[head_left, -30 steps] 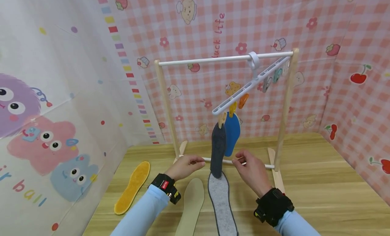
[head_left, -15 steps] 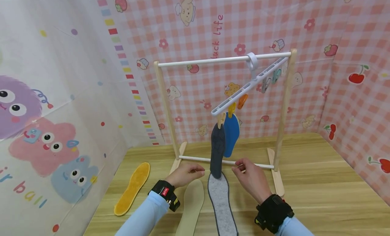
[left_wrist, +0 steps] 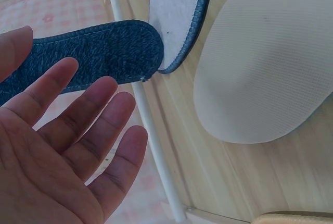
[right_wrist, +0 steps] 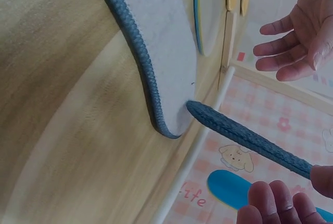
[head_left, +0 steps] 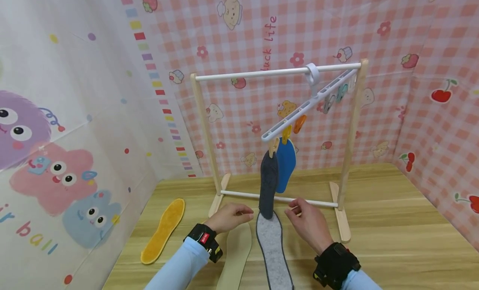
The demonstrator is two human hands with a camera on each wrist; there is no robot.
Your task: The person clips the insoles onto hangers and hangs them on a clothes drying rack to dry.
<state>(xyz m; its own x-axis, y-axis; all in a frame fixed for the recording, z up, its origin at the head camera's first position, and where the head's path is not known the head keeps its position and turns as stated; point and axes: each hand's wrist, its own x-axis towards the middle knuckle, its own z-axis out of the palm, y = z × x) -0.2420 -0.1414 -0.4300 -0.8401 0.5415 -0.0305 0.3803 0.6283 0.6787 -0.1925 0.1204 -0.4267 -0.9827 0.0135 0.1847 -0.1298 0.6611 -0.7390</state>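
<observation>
A dark grey insole [head_left: 268, 186] hangs from a wooden clip [head_left: 274, 147], its lower end right at the top of a light grey insole [head_left: 270, 248] lying on the table. Left of the hanging insole is my left hand [head_left: 229, 217], fingers apart and extended in the left wrist view, holding nothing. It is over the top end of a beige insole [head_left: 236, 252]. To the right, my right hand [head_left: 310, 223] has loosely bent fingers and a gap separates it from the hanging insole. A blue insole [head_left: 286, 165] hangs behind, from a yellow clip [head_left: 286, 134].
The clip hanger [head_left: 295, 115] hooks over the top rod of a wooden rack [head_left: 351, 136] and slants toward me. Orange, grey and teal clips are on it farther back. A yellow insole [head_left: 163, 231] lies at the left. Printed curtains surround the table.
Both hands have lowered slightly beside the hanging dark grey insole, the left one coming over the beige insole's top end. The insoles and rack stay as they were.
</observation>
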